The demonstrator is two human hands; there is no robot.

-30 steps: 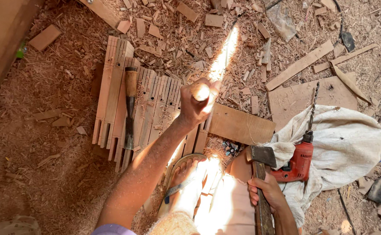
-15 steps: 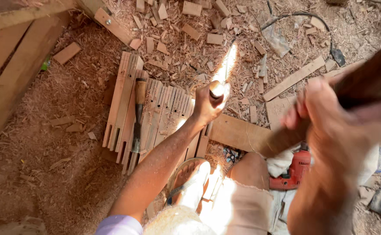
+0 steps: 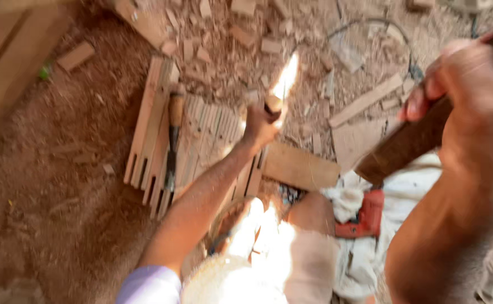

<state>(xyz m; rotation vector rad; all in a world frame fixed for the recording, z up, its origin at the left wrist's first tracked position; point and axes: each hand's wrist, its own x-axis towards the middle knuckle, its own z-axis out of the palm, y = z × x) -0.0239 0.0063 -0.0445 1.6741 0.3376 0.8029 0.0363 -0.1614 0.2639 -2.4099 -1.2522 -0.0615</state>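
Nearest the camera, at about 3 o'clock, the right hand [image 3: 471, 107] is closed tight round a dark wooden handle [image 3: 409, 146] that slants down toward the middle of the view. A second ago this hand sat low by the person's knee with the tool resting down; half a second ago it was already coming up, and now it is raised high and close to the lens, large and blurred. The tool's head cannot be made out here. That lift reads as the wind-up of a blow.

Below it, at 5 o'clock, a red power drill [image 3: 364, 217] lies on a white cloth [image 3: 426, 186], just beside the person's bare knee.

Farther out, near the centre, the left hand [image 3: 260, 126] is wrapped shut round a short upright tool, seemingly a chisel [image 3: 274, 104], its top caught in a streak of sun. It has held the same spot through all three views, planted on the row of slotted wooden slats [image 3: 201, 141] lying side by side on the sawdust floor. A second chisel with a wooden handle [image 3: 173, 141] lies along the slats at 9 o'clock of that hand.

Beyond, from 11 to 1 o'clock, offcut wood scraps [image 3: 241, 39] litter the ground.
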